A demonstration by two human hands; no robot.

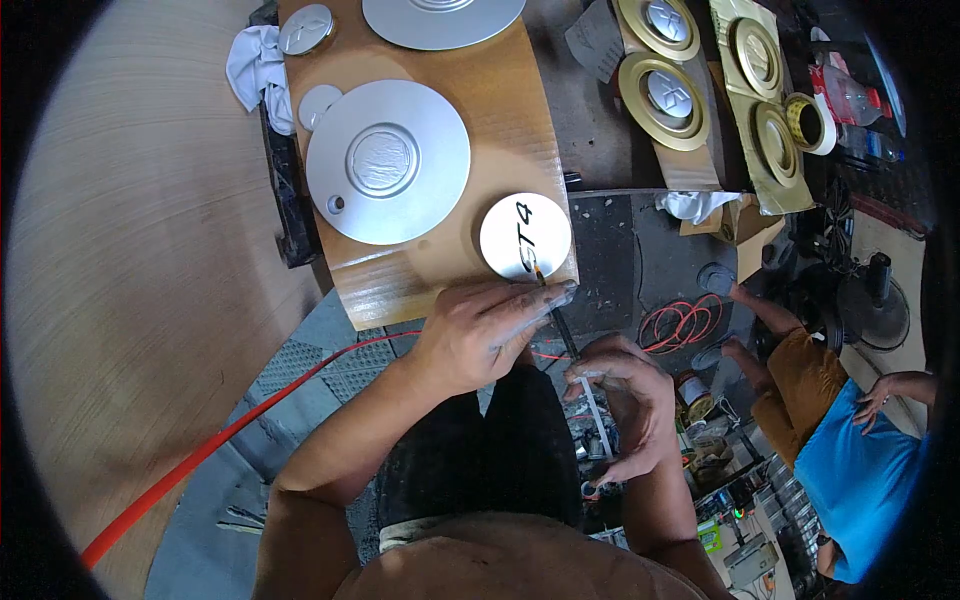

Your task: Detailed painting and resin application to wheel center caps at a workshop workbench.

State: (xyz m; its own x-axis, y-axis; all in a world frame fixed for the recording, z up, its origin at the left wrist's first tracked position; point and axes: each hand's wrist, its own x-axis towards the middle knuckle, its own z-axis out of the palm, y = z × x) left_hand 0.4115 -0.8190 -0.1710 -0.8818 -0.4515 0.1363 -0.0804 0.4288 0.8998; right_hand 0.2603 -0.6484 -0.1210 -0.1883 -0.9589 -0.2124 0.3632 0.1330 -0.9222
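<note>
My left hand (480, 335) pinches a thin black tool (563, 327) at the front edge of the cardboard (380, 285). The tool's small yellowish tip touches a white round disc (500, 240) marked with black lettering; whether it is a brush or a pen I cannot tell. My right hand (625, 410) grips the tool's rear part lower down, where a pale, straight length (597, 413) shows between the fingers. A silver round cover (430, 170) with a raised centre and a hole lies behind, beside a smaller silver disc (312, 107).
More silver covers (444, 30) and a white cloth (247, 65) lie further back. Gold rings (640, 100), tape (830, 127) and bottles (850, 95) sit at right. A red hose (220, 440) crosses left. A person in blue (850, 480) is at lower right.
</note>
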